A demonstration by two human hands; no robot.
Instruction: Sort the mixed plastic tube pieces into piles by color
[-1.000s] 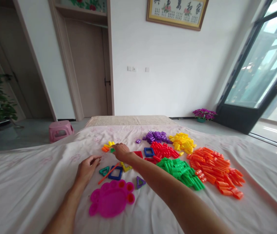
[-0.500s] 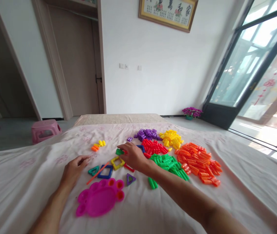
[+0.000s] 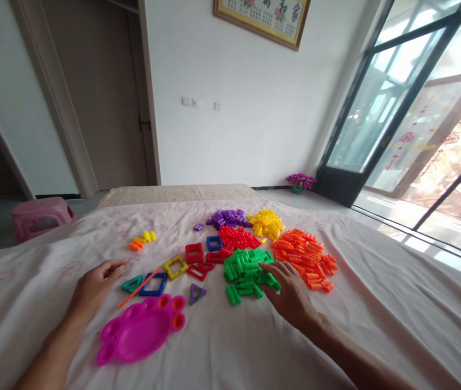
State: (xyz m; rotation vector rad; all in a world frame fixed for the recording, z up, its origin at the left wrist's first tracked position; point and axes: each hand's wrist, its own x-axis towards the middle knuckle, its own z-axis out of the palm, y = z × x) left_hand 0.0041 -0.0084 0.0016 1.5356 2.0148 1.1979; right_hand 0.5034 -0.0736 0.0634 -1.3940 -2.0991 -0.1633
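Note:
My right hand is at the right edge of the pile of green plastic tube pieces, fingers stretched over it and touching it; I see nothing gripped. My left hand rests on the cloth at the left, its fingers loosely bent and holding nothing visible. Near it are a teal triangle frame, an orange stick and a blue square frame. A magenta paw-shaped tray with orange in several of its cups lies closer to me. A purple triangle sits between tray and green pile.
Piles of red, purple, yellow and orange pieces surround the green one. Yellow, red and blue square frames lie mid-table. Several small orange and yellow pieces are at left.
My right hand has moved right, from over the red frames, where a green piece was at its fingers, to the green pile. The view has turned right. My left hand stays beside the teal triangle.

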